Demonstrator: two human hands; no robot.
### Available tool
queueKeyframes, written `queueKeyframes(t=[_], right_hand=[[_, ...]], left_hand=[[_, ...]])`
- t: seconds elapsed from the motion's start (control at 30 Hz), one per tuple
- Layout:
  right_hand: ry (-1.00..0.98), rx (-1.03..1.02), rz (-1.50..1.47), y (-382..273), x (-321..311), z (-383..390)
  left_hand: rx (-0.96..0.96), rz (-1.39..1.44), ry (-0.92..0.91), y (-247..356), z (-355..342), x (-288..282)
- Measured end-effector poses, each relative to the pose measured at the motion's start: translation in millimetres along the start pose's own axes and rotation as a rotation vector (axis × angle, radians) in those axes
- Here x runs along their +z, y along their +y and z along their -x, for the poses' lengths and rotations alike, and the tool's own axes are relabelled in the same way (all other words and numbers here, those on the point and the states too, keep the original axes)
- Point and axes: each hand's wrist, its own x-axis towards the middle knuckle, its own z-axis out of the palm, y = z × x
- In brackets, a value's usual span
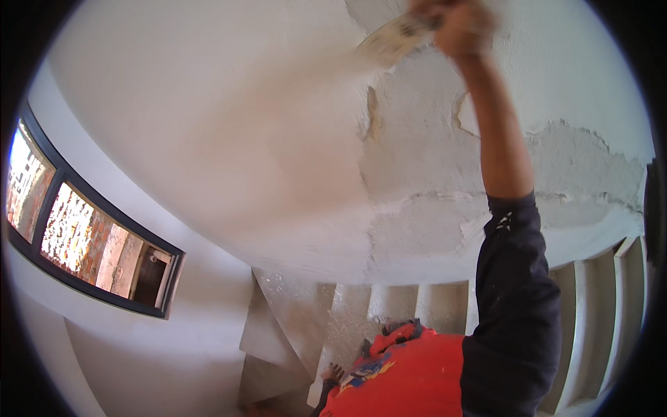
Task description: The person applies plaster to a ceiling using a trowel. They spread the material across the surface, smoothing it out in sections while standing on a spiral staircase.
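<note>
The right hand [467, 28], blurred, is closed around a scraper [392, 42] at the far side of the scene, its blade pointing left over the wall [243, 139] (whether it touches, one cannot tell). Grey patches [417, 156] lie nearer. The left hand [333, 372], loosely open and seemingly empty, hangs near the red shirt [410, 375], above stairs [351, 306]. A window [48, 208] stands left.

You wear a bright red shirt [424, 368] with a print [368, 373] in blue and yellow on the front. Your right sleeve [514, 299] is black, loose and creased, meeting the red along a fairly straight edge, with pale specks [504, 222] (too small to identify) near its end. Your left sleeve [322, 399] is dark too. Your right hand [467, 29] and left hand [333, 373] are bare.
</note>
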Motion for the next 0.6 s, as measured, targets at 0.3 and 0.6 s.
queueKeyframes(t=[0.3,0.6], right_hand=[[0.153,0.118,-0.243,-1,3,-32],[0.105,-0.051,-0.267,-18,26,-43]], left_hand=[[0.008,0.094,0.139,-17,11,-2],[-0.057,0.127,0.071,-25,3,5]])
